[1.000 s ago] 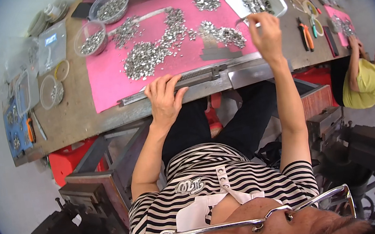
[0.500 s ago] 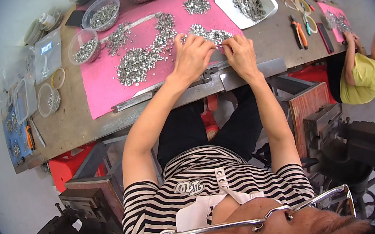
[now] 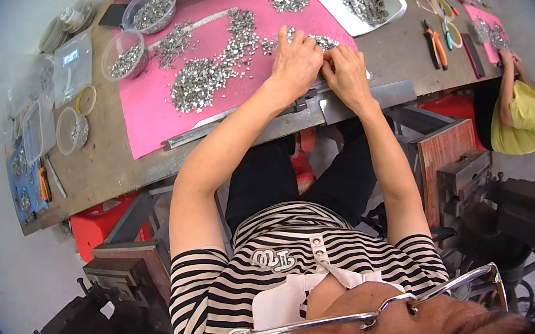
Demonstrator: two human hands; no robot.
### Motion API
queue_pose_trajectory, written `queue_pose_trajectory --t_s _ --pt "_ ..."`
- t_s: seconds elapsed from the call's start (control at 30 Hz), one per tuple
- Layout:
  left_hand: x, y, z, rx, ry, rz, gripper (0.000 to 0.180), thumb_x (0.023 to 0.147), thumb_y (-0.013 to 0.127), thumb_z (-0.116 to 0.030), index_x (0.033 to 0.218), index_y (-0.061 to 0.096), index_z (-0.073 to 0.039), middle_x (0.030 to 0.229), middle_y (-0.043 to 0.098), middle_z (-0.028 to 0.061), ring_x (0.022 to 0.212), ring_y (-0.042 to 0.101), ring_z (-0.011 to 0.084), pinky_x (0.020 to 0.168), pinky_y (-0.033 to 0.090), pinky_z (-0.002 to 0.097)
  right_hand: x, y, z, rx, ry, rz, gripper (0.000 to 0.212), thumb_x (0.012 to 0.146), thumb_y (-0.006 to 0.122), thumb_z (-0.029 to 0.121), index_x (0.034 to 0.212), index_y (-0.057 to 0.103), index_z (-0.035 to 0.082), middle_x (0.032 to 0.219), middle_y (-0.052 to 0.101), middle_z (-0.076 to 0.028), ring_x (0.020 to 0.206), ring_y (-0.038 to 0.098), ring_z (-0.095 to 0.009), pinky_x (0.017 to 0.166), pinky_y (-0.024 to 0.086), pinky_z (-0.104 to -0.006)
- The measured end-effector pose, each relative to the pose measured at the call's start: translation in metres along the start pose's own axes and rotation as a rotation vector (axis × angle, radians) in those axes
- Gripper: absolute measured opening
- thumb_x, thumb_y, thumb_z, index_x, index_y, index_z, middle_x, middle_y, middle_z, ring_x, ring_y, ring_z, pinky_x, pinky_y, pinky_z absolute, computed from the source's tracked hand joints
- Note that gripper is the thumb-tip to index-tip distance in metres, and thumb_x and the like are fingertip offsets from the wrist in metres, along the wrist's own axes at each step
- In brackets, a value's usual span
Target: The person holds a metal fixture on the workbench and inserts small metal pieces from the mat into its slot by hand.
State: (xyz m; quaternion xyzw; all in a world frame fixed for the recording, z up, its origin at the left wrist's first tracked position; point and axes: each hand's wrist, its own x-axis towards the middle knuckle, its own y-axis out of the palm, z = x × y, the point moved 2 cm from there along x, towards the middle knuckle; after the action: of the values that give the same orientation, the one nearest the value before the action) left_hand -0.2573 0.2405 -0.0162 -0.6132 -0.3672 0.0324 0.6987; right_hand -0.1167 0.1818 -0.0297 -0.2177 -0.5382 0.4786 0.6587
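My left hand [image 3: 297, 61] and my right hand [image 3: 346, 74] meet at the fingertips over the near right part of a pink mat [image 3: 148, 132]. The fingers of both are bent and pinched together. Whatever they hold is too small or hidden to make out. Beyond my fingers lies a small heap of shiny silver metal pieces [image 3: 324, 42], partly covered by my left hand. A larger heap of silver pieces [image 3: 197, 87] spreads to the left. Just below my hands, a long metal bar [image 3: 199, 133] runs along the table's front edge.
A white tray [image 3: 398, 6] of silver parts stands at the far right, near orange-handled pliers [image 3: 435, 47]. Clear plastic tubs [image 3: 107, 65] of metal pieces line the far left. Past the table's right end, a person in a yellow top [image 3: 523, 116] works at another pink mat.
My left hand has moved right, so the fingertips of both hands now meet. The table appears shifted slightly up and to the right in the picture.
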Motion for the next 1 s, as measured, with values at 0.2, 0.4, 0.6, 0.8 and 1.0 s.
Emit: queue_pose_trajectory --t_s 0.2,0.4,0.6,0.8,1.0 --pt "-0.001 0.006 0.01 -0.031 0.025 -0.017 0.012 0.084 0.069 -0.016 0.09 0.07 -0.006 0.094 0.067 0.0086 0.101 0.06 0.0268 0.103 0.033 0.0558 -0.001 0.003 0.002 -0.025 -0.054 -0.031 0.013 0.083 0.069 0.007 0.094 0.063 0.005 0.09 0.061 -0.011 0.088 0.06 -0.031 0.082 0.04 -0.0436" --pt "-0.029 -0.023 0.037 -0.189 -0.056 -0.109 0.008 0.087 0.067 -0.016 0.092 0.068 -0.009 0.092 0.065 0.0049 0.098 0.059 0.0249 0.101 0.034 0.0523 -0.015 -0.015 0.034 0.211 -0.038 0.039 0.013 0.082 0.068 0.002 0.093 0.061 0.004 0.092 0.06 -0.011 0.088 0.06 -0.031 0.081 0.041 -0.0424" --pt "-0.086 -0.047 0.041 -0.205 -0.199 0.038 0.005 0.088 0.068 -0.015 0.09 0.068 -0.01 0.09 0.062 0.0039 0.098 0.059 0.0242 0.102 0.033 0.0512 -0.021 -0.009 0.08 0.302 -0.315 0.076 0.017 0.08 0.069 -0.001 0.093 0.059 0.003 0.093 0.059 -0.01 0.089 0.058 -0.029 0.081 0.043 -0.0406" --pt "-0.095 -0.055 0.037 -0.249 -0.222 -0.051 0.005 0.086 0.073 -0.016 0.091 0.073 -0.013 0.091 0.061 0.0016 0.098 0.057 0.0229 0.104 0.03 0.0523 -0.022 -0.007 0.08 0.251 -0.382 0.103 0.017 0.08 0.07 0.001 0.094 0.061 0.002 0.094 0.059 -0.01 0.091 0.058 -0.029 0.083 0.044 -0.04" --pt "-0.094 -0.045 0.036 -0.221 -0.266 -0.028 0.006 0.087 0.071 -0.014 0.093 0.07 -0.012 0.091 0.06 0.0035 0.1 0.057 0.0245 0.105 0.031 0.0531 -0.016 -0.011 0.049 0.307 -0.308 0.007 0.012 0.084 0.07 0.004 0.095 0.065 0.005 0.089 0.062 -0.008 0.086 0.06 -0.028 0.083 0.044 -0.0408"
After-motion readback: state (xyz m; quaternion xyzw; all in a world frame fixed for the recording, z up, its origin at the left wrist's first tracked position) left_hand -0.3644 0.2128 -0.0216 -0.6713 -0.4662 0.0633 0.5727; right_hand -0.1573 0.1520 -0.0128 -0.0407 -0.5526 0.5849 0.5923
